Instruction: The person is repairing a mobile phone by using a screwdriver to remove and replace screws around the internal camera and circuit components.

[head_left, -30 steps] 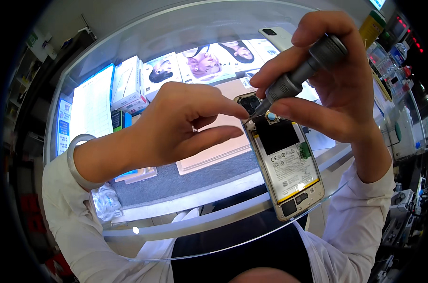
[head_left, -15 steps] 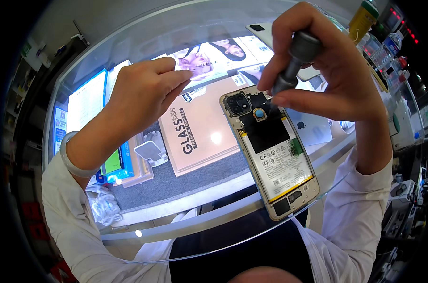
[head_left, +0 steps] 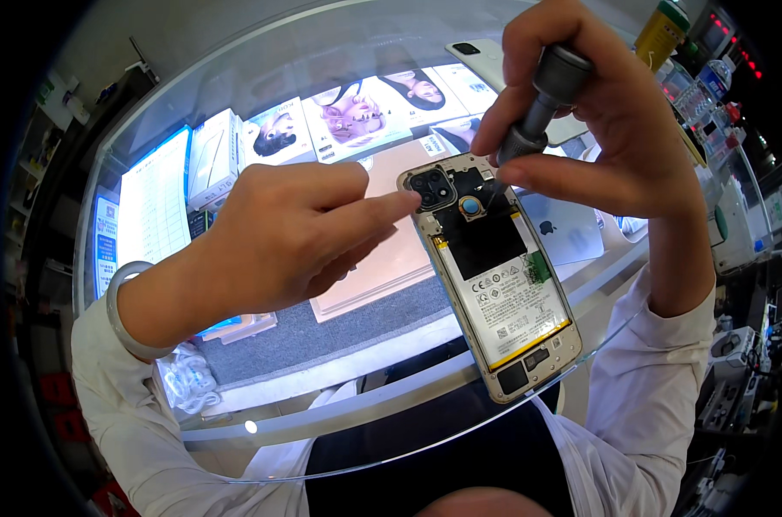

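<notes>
An opened smartphone with its back cover off lies tilted on the glass counter, its near end at the front edge. The camera module is at the far end and the white battery at the near end. My right hand grips a dark grey screwdriver, held slanted with its lower end over the phone's upper right part. The screwdriver's tip is hard to make out. My left hand is closed, thumb and forefinger together, with the fingertips by the camera module. Anything between them is hidden.
Under the glass lie a pink box, boxes with portraits and a bundled white cable. A white phone rests beyond my right hand. At the far right stand a yellow bottle and a clear plastic bottle.
My left hand has moved right and nearer, from over the boxes to the phone's camera module. My right hand and the screwdriver stay almost in place over the phone.
</notes>
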A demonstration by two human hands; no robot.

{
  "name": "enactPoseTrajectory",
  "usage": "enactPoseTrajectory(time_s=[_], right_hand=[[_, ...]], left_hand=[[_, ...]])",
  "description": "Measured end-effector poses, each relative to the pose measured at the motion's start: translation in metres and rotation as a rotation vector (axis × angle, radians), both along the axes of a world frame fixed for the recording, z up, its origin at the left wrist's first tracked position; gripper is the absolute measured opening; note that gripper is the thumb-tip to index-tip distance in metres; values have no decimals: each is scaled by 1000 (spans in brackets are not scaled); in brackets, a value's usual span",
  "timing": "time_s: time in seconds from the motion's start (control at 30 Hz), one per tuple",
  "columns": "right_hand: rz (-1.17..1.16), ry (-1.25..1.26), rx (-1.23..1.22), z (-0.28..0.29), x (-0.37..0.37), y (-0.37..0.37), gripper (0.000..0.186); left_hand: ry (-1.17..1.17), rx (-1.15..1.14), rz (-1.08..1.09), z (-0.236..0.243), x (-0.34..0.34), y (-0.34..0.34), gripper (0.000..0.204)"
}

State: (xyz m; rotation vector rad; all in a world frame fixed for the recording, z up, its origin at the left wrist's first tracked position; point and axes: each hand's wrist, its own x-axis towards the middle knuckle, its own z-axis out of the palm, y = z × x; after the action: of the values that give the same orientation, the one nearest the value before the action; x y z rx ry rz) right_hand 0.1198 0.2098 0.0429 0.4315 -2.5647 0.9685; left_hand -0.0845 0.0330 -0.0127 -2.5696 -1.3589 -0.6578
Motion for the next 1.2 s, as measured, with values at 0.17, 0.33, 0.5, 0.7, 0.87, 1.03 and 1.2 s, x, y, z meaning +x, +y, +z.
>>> enactPoseTrajectory(time_s=[0.17,0.33,0.5,0.7,0.87,1.03,1.2], right_hand=[[29,54,-31,-2,-1,4,44],[65,167,-101,-9,-8,7,47],[78,329,-165,-27,-20,4,51],[64,336,-280,-41,-26,-5,51],[36,358,-210,-31,-21,0,52],[9,411,-220,-30,-22,2,52],[-15,370,-200,-32,-23,-7,52]], left_hand=[[8,-48,-23,-4,-2,-1,40],[-1,-52,-27,-3,-3,0,40],[-263,-25,18,-3,-2,5,37],[-374,-99,85,1,-3,5,17],[-385,-103,134,-2,-10,9,11],[-506,-203,115,0,-8,11,20],[-584,-265,63,-1,-5,12,19]])
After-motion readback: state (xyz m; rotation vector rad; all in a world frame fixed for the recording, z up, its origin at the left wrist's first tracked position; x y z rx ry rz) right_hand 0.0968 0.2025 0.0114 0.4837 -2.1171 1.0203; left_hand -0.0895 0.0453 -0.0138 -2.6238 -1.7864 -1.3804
